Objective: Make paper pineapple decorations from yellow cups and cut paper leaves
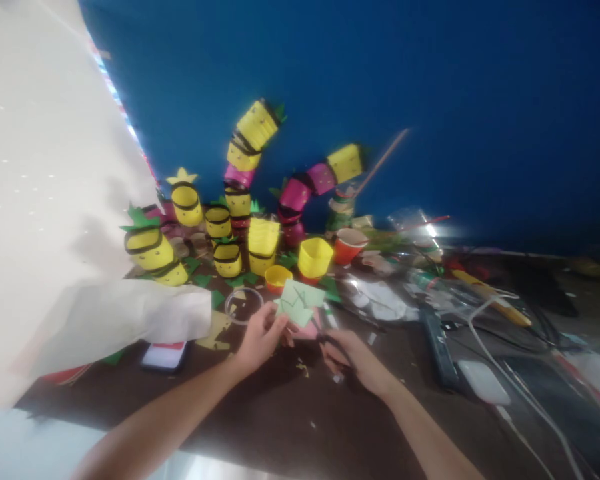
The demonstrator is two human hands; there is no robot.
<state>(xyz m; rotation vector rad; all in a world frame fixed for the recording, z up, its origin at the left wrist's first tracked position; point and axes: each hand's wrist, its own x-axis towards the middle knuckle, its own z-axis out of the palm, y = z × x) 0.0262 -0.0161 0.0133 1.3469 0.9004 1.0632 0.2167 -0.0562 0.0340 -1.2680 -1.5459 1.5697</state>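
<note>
My left hand (263, 335) pinches a piece of pale green paper (296, 308) that has dark lines drawn on it. A pink sheet (307, 329) shows just beneath the green one. In my right hand (350, 360) is a pair of scissors (336, 343) with dark handles, its fingers wrapped round them. The blades point toward the paper's right edge; blur hides whether they touch it. Behind the paper stand a small yellow ring (279, 277) and a yellow cup (315, 258). A clear tape ring (244, 307) lies left of the paper.
Several yellow cups with dark bands and green paper leaves, such as this stack (155, 253), stand at the back. A phone (164, 355) and white paper (175, 310) lie left. A red cup (350, 245), a power strip (439, 347), a white charger (483, 382) and cables are right.
</note>
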